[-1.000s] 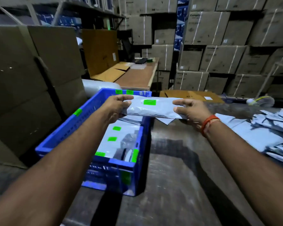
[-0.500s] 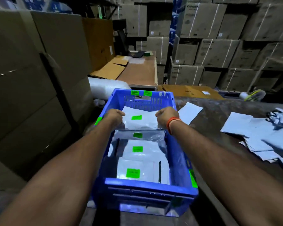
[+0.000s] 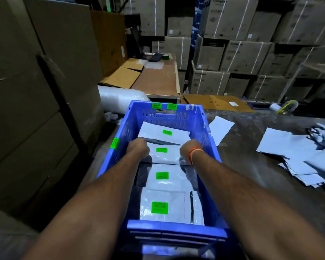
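Observation:
A blue plastic crate (image 3: 210, 147) stands in front of me with several white poly mailer packages in it, each with a green label. The farthest package (image 3: 166, 135) lies tilted against the crate's far wall. Both my hands are down inside the crate at that package's near edge. My left hand (image 3: 138, 150) is at its left corner and my right hand (image 3: 188, 150), with an orange wristband, at its right corner. I see only the backs of the hands. The fingers point down and away, hidden, over a second package (image 3: 161, 153).
More white mailers (image 3: 293, 147) lie scattered on the dark table to the right, one (image 3: 220, 128) just beside the crate. Tall cardboard boxes (image 3: 36, 91) stand close on the left. A bubble-wrap roll (image 3: 120, 98), a wooden table (image 3: 158, 79) and stacked cartons lie beyond.
Both hands carried one white package from above the table into the crate and lowered it against the far wall. My view swung left over the crate, and the hands have drawn back slightly.

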Demonstrator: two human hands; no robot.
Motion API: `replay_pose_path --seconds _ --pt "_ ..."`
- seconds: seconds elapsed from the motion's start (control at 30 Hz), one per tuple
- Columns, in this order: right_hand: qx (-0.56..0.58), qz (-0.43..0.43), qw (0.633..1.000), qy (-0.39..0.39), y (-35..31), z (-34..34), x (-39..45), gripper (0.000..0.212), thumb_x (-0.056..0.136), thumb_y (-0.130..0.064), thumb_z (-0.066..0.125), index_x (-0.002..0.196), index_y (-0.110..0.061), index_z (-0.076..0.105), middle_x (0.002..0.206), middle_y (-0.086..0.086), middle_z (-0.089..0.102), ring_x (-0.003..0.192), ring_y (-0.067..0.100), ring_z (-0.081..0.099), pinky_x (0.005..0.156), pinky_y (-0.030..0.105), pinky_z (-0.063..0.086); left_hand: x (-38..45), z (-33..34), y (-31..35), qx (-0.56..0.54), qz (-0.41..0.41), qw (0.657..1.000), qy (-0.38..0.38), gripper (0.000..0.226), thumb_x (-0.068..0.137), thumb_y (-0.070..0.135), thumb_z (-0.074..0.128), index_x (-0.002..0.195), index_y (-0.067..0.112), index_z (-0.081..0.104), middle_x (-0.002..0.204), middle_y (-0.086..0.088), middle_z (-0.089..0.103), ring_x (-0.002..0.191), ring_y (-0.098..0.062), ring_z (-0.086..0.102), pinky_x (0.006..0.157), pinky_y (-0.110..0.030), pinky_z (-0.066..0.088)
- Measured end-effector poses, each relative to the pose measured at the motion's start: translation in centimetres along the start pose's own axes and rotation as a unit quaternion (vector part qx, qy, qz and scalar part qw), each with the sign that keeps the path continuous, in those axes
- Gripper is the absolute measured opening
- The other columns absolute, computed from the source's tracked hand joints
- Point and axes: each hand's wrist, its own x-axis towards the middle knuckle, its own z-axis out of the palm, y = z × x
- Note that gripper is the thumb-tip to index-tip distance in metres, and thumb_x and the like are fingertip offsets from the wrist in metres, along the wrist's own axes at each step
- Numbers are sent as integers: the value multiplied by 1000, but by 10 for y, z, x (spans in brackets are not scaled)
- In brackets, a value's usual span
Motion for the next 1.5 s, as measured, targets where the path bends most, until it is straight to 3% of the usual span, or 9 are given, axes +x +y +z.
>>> replay_pose_path --seconds 0.13,0.33,0.47,0.7,0.87,0.97,1.17,1.4,1.5 --pt "31 -50 996 65 -1 -27 -4 34 92 -12 54 124 -11 67 129 9 65 122 29 59 97 31 49 -17 -23 41 20 61 996 69 48 81 14 59 127 28 64 130 -13 57 115 -33 62 97 -43 54" --pt "146 -106 973 145 30 -92 -10 38 81 -1 56 112 -17 73 120 0 70 114 18 62 94 22 44 -47 -31 130 -85 184 976 82 41 83 7 57 114 31 72 109 -2 73 74 -20 64 60 -25 47" --pt "184 -90 964 171 85 -126 -3 29 81 -3 58 99 -17 75 104 1 72 101 16 64 73 18 39 -65 -13 179 -94 216 967 95 34 86 12 61 115 28 73 109 -3 72 84 -20 64 65 -23 40" --pt "137 -51 977 155 204 -161 38 39 83 2 55 112 -14 75 125 8 69 121 24 60 104 27 43 -71 57 272 -89 208 973 53 29 85 14 63 111 23 73 113 -2 72 106 -22 66 74 -22 45" --pt "73 -78 989 107 267 -164 66 37 84 0 56 113 -14 75 123 7 69 120 27 60 107 28 40 -60 125 319 -26 197 980 22 31 87 12 63 115 22 73 120 -6 72 110 -23 66 88 -26 50" --pt "58 -91 991 74 290 -156 83 39 82 -1 57 114 -15 75 123 5 70 119 25 60 107 28 42 -49 163 327 1 180 983 30 36 87 15 64 123 20 70 130 -8 66 119 -25 61 101 -32 49" --pt "53 -124 990 38 314 -136 119 40 79 -4 65 116 -16 73 124 10 65 116 27 61 101 28 47 -10 222 325 33 114 992 46 49 83 26 70 132 24 60 135 -11 56 124 -31 54 100 -36 47" --pt "60 -142 986 63 330 -112 175 36 82 -10 63 115 -21 72 125 11 58 116 27 58 103 29 45 27 257 326 115 94 987 55 70 84 41 69 147 25 40 154 -14 28 138 -37 30 109 -46 38" --pt "85 -131 985 78 334 -101 192 33 84 -8 61 113 -18 73 125 10 57 115 26 57 103 26 42 44 270 318 150 92 984 30 68 81 52 69 139 25 45 147 -13 36 134 -38 33 106 -49 41"
